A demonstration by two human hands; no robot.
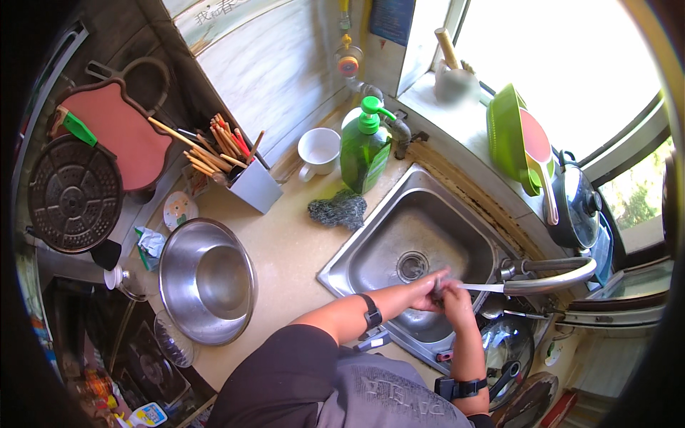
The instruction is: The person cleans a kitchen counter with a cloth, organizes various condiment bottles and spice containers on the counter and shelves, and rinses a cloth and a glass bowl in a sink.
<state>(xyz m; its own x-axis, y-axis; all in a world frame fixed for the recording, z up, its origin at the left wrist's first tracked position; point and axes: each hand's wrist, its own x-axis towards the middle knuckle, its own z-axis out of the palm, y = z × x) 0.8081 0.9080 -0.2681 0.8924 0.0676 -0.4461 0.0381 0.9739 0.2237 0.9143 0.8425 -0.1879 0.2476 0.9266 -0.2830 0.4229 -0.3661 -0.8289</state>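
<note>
Over the stainless steel sink [369, 257], my left hand [424, 296] and my right hand [457, 302] are pressed together. Water [481, 287] streams onto them from the curved metal faucet [551, 284] on the right. Between the fingers there is a small greyish patch, too blurred and covered to name, so I cannot tell whether either hand grips something. Just beyond my hands, the round drain [412, 266] shows in the sink's bottom.
A steel wool scrubber [338, 208], a green pump bottle [365, 155] and a white mug [318, 151] stand behind the sink. Left are a steel basin [207, 281] and a grey chopstick holder [257, 184]. A glass lid [508, 348] leans at right; a lidded pot [575, 206] sits on the sill.
</note>
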